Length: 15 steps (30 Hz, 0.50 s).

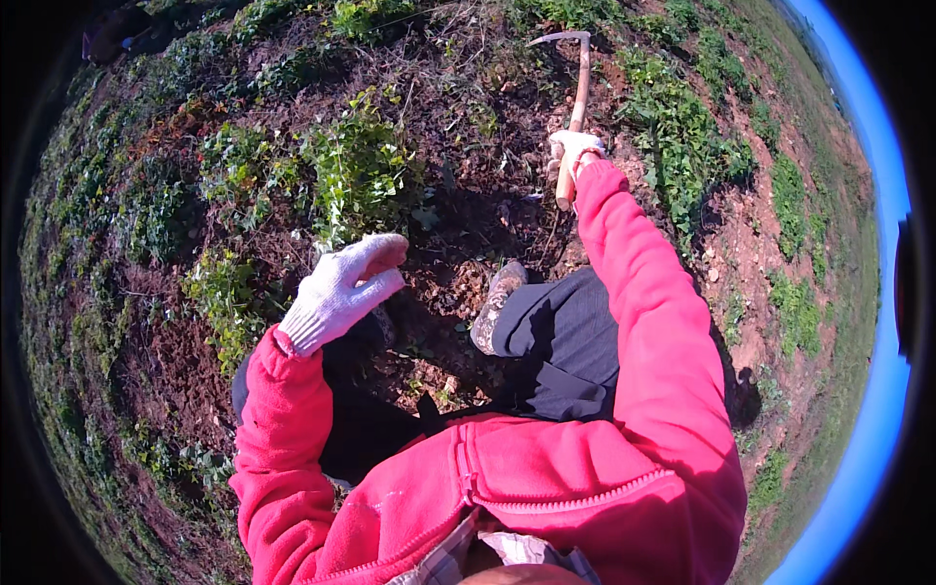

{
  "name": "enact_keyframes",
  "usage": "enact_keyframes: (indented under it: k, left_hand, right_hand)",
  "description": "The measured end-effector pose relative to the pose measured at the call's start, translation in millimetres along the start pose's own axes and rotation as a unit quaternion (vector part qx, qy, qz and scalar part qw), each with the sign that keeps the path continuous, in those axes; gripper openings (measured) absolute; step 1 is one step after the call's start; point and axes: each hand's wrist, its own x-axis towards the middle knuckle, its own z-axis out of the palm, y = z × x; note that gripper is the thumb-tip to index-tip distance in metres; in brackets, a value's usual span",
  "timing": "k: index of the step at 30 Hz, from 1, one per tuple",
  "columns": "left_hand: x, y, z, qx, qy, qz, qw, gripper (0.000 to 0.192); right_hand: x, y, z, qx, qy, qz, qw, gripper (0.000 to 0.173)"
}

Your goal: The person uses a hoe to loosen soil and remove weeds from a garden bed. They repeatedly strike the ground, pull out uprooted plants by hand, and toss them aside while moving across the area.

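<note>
My right hand (pixel 576 150), in a white knit glove, grips the wooden handle (pixel 582 88) of a sickle near its butt end. The sickle's curved metal blade (pixel 559 36) points left at the top of the view, over soil and low plants. My left hand (pixel 349 287), also in a white knit glove, is held up over the ground in front of my left knee. Its fingers are curled with a gap to the thumb, and I see nothing in it. Just beyond it stands a clump of leafy green vines (pixel 358 172).
Reddish, clod-strewn soil (pixel 453 292) lies between my feet, with a patterned shoe (pixel 499 303) on it. Another row of green vines (pixel 676 131) runs along the right. Dry stems and weeds (pixel 446 80) cover the ground ahead. A dark, unclear shape (pixel 113 36) sits at the far upper left.
</note>
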Motion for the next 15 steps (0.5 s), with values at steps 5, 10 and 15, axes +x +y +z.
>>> enact_keyframes:
  k: [5,10,15]
  left_hand:
    - [5.6,5.1,3.8,0.094,-0.044,0.006,0.995,0.04]
    - [14.9,8.9,7.8,0.106,-0.064,-0.003,0.992,0.039]
    - [25.1,7.4,16.4,0.122,-0.086,-0.009,0.989,0.039]
  right_hand:
    - [12.7,5.6,-5.6,-0.042,0.02,0.001,0.999,0.011]
    - [-28.6,13.4,37.3,-0.248,-0.077,0.0,0.966,0.006]
    - [-78.8,33.8,55.8,-0.593,-0.101,-0.311,0.736,0.02]
